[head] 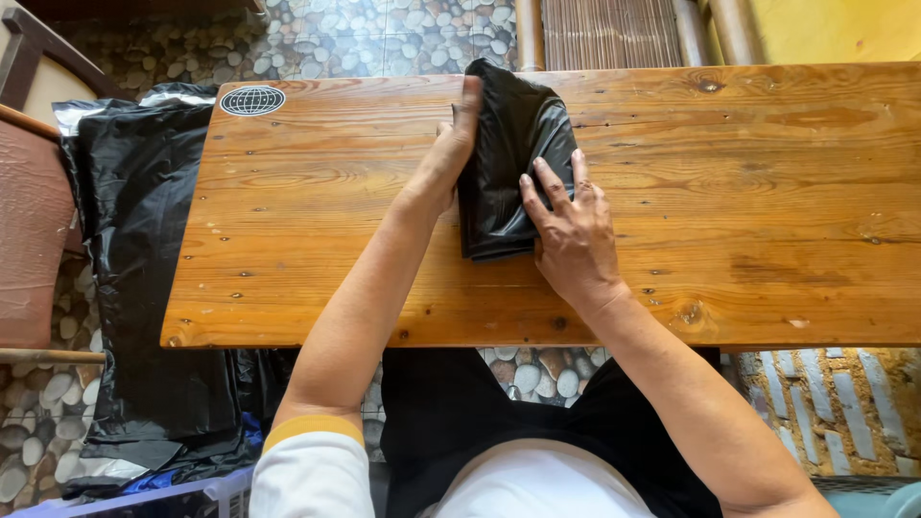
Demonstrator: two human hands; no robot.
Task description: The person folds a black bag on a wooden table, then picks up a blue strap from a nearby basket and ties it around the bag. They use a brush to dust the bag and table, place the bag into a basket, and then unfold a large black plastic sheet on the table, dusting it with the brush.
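A folded black plastic bag [504, 173] lies on the wooden table [748, 192], near its middle. My left hand [446, 153] runs along the bag's left edge, thumb reaching the top corner and pinching the plastic there. My right hand [568, 230] lies flat on the bag's lower right part, fingers spread and pressing it down. The bag is a narrow upright rectangle, shiny and creased.
A pile of black plastic bags [144, 288] hangs over a stand left of the table. A brown chair [34, 211] stands at the far left. A round globe mark [252, 100] sits on the table's left corner. Pebble floor lies beneath; a bamboo chair [614, 34] stands behind.
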